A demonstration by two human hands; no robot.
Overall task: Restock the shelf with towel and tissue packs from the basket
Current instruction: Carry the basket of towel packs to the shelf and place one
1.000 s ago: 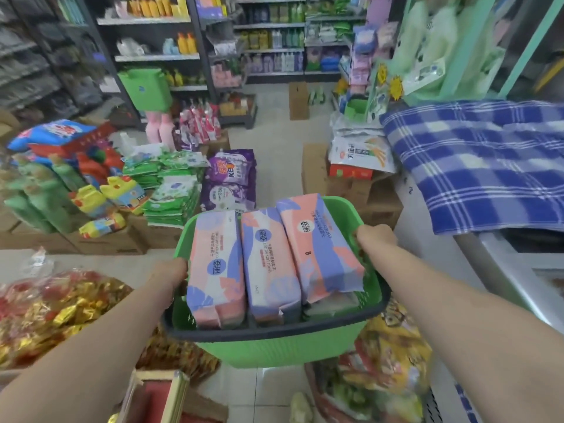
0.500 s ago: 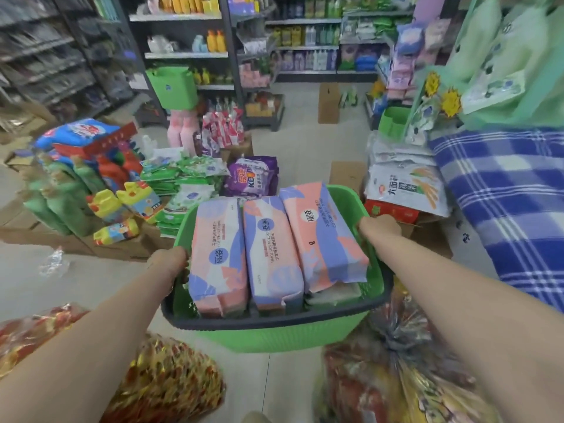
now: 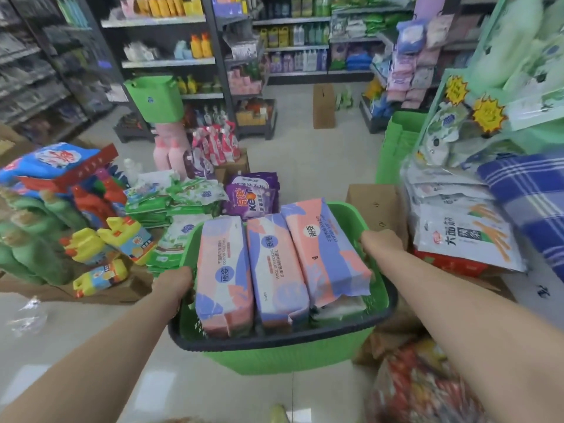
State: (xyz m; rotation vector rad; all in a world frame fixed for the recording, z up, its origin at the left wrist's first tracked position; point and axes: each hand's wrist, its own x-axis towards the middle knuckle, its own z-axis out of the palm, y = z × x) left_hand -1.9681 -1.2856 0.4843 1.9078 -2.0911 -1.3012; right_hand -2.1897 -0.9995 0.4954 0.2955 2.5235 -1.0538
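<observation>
Both hands grip the green basket by its rim. Left hand is closed over the left edge and right hand over the right edge near the far corner; the fingertips go inside and are hidden. Basket is held off the floor, in front of the person, between the two outstretched forearms.

Contents: three long pink-and-purple towel packs, side by side, running from near edge to far edge.
- left pack: against the left wall, touching the left hand.
- middle pack: touching both neighbours.
- right pack: tilted, its far end raised above the rim, resting on a white pack of which only a strip shows.

Surroundings, outward:
- purple detergent bags just beyond the far edge.
- stacks of green pouches to the far left, then yellow bottles and green bottles on cardboard.
- a cardboard box just beyond the right hand; white printed bags stacked beside it; a blue plaid cloth further right.
- stocked shelves across the aisle at the back.
</observation>
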